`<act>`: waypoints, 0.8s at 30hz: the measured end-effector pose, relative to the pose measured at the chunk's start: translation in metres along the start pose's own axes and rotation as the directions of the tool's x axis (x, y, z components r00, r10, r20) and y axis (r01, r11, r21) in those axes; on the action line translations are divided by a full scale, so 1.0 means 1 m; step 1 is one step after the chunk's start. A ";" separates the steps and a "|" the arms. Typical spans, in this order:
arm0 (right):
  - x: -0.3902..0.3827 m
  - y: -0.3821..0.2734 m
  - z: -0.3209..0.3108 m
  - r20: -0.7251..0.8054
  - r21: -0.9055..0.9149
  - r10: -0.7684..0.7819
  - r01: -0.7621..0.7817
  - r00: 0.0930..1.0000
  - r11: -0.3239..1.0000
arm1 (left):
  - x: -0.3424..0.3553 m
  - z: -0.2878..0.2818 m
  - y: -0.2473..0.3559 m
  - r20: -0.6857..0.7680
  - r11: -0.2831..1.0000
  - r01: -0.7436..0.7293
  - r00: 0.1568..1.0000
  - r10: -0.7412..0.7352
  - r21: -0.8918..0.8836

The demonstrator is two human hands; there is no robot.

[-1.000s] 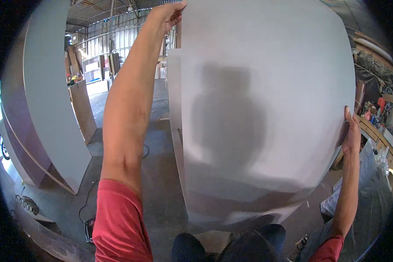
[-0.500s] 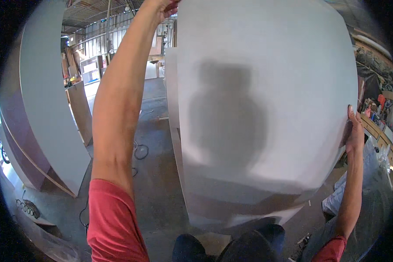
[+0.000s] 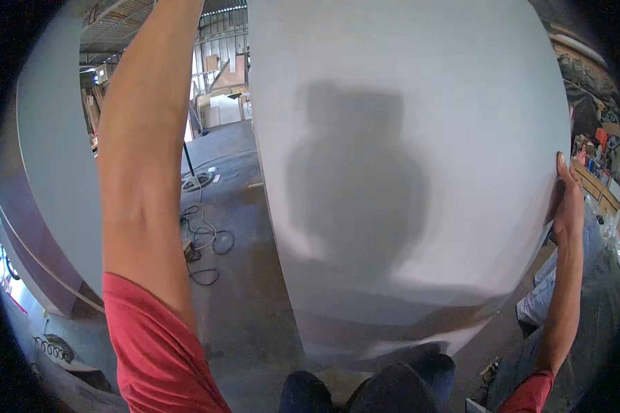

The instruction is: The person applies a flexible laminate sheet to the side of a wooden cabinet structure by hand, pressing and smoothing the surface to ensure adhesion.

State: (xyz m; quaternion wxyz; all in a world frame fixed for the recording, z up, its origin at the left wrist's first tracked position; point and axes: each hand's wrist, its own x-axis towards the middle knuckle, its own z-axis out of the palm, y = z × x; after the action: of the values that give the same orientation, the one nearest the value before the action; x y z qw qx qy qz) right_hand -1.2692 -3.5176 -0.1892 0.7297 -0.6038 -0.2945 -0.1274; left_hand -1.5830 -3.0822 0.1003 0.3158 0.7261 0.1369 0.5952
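Right hand point(image 3: 570, 204) pinches the pale panel point(image 3: 461, 179) at its right edge, fingers mostly hidden behind; left hand cut off; its fingers' state I cannot tell.

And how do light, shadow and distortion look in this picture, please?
Head view: a soft-edged, dark shadow lies on the pale panel; head view: the panel's right edge bows, glare whitens the far-left rim, and the corners are black.

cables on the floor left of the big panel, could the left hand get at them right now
Probably not: the left arm stretches high, its hand out of view above, while the cables lie down on the floor, seemingly too far ahead.
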 end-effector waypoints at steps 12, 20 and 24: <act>0.017 0.021 -0.021 -0.094 -0.100 -0.211 0.202 0.973 0.974 | -0.059 0.000 -0.041 0.205 0.982 0.113 0.976 -0.080 -0.153; 0.009 0.008 -0.001 -0.004 -0.010 0.018 -0.018 1.000 1.000 | -0.247 0.024 -0.126 0.154 0.971 0.214 0.968 -0.197 -0.104; 0.033 0.015 -0.013 0.055 0.062 0.041 -0.044 0.998 0.997 | -0.317 0.027 -0.183 0.051 0.943 0.291 0.957 -0.286 -0.159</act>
State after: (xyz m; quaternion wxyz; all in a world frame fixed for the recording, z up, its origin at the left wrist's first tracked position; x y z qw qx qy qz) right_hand -1.2315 -3.5208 -0.1832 0.7426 -0.5899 -0.3051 -0.0862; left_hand -1.6053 -3.1327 -0.2624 0.4603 0.6777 0.1877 0.5419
